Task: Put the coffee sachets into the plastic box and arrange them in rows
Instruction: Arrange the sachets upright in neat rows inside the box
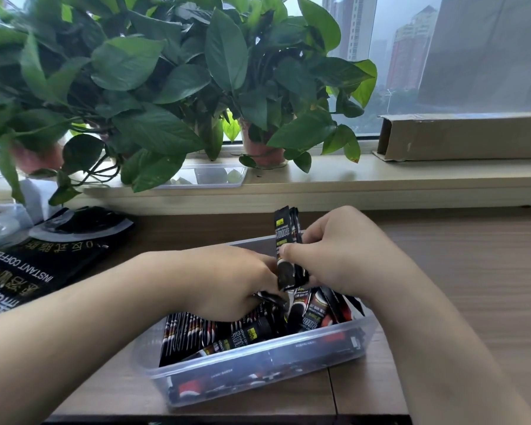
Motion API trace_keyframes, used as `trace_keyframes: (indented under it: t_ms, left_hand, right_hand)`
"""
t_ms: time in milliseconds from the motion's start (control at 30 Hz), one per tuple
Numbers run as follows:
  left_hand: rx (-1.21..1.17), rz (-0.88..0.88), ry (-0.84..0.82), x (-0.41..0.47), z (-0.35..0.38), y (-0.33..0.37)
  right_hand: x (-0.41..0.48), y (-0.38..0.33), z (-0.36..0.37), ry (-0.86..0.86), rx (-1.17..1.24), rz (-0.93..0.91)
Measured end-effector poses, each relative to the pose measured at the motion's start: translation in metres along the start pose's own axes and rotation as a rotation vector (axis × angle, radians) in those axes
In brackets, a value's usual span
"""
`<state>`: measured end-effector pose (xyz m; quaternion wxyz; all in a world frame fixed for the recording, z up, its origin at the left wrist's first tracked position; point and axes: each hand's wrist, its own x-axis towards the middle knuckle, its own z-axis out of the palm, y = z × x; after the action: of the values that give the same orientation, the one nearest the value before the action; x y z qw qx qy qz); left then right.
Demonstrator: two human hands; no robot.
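Observation:
A clear plastic box (pixel 258 357) stands on the wooden table in front of me, filled with several black coffee sachets (pixel 246 332). Some stand in a row at the left, others lie loose and crossed at the right. My right hand (pixel 344 253) grips a small upright bunch of sachets (pixel 287 250) above the box, thumb pressed on their front. My left hand (pixel 227 283) reaches into the box beside them, fingers curled around a sachet end (pixel 269 297) under the bunch.
A large black instant-coffee bag (pixel 43 259) lies flat at the left. Potted plants (pixel 154 87) line the windowsill behind, with a clear lid or tray (pixel 209 177) and a long cardboard box (pixel 460 136) at the right. A plastic item (pixel 0 222) sits at far left.

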<state>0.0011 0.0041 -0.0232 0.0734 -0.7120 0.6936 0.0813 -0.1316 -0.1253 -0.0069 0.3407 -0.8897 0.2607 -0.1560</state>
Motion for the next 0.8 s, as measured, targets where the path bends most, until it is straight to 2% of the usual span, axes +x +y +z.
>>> trace_keyframes:
  t_ms: [167,300,467,667,800]
  left_hand:
    - [0.055,-0.058,-0.007,-0.006,0.0,0.003]
    - [0.023,-0.103,0.012,-0.008,0.006,0.002]
    - [-0.042,-0.088,0.085,-0.008,0.005,-0.001]
    - [-0.146,-0.166,0.215,-0.004,0.007,-0.006]
    - [-0.125,-0.219,0.312,0.0,0.006,-0.001]
  right_hand:
    - [0.002,0.002,0.01,-0.059,-0.155,0.051]
    - [-0.002,-0.002,0.015,-0.106,-0.351,0.034]
    - [-0.003,-0.003,0.019,-0.18,-0.476,0.017]
    - [0.001,-0.005,0.025,-0.265,-0.518,0.017]
    - [0.0,-0.003,0.019,-0.38,-0.487,-0.034]
